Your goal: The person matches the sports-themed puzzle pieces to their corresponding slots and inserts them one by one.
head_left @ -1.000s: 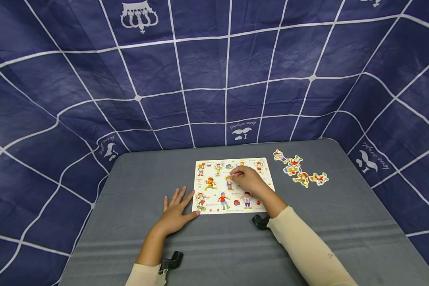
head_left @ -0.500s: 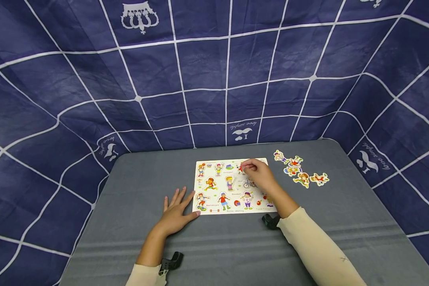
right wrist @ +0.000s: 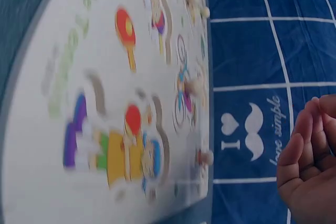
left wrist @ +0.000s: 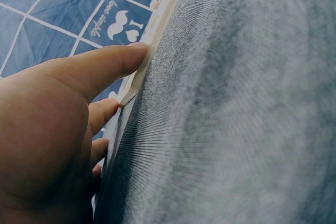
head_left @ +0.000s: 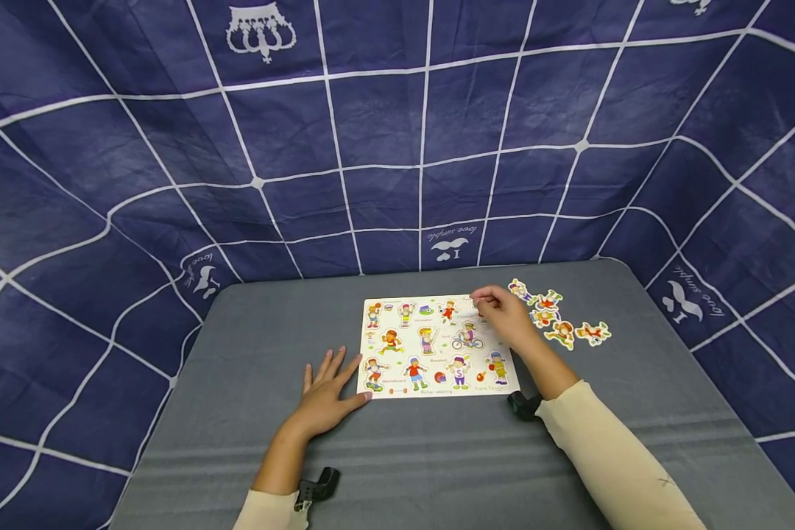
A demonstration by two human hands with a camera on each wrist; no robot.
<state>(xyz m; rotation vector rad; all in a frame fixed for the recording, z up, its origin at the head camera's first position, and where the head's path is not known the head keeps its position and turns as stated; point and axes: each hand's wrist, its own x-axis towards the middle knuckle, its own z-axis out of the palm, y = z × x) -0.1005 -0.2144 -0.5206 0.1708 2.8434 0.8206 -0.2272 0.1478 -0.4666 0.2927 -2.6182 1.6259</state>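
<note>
A white wooden knob puzzle board (head_left: 437,361) with sports figures lies flat on the grey table. My left hand (head_left: 324,401) rests spread beside it, thumb and fingertips at its left edge; in the left wrist view the thumb (left wrist: 118,59) is straight against the rim. My right hand (head_left: 510,316) hovers over the board's upper right corner, fingers loosely bent and fingertips close together. Nothing shows between those fingers (right wrist: 302,135) in the right wrist view, and they stand apart from the board. The hand partly hides the tennis figure.
Several loose figure pieces (head_left: 559,333) lie grouped on the table (head_left: 609,412) to the right of the board, some touching. A blue white-lined cloth (head_left: 397,132) hangs behind and at both sides. Black wrist cameras (head_left: 319,483) are strapped to both wrists.
My right hand has moved from the board's middle to its upper right corner, uncovering the soccer and bicycle figures. My left hand stays in place, and the loose pieces have not moved.
</note>
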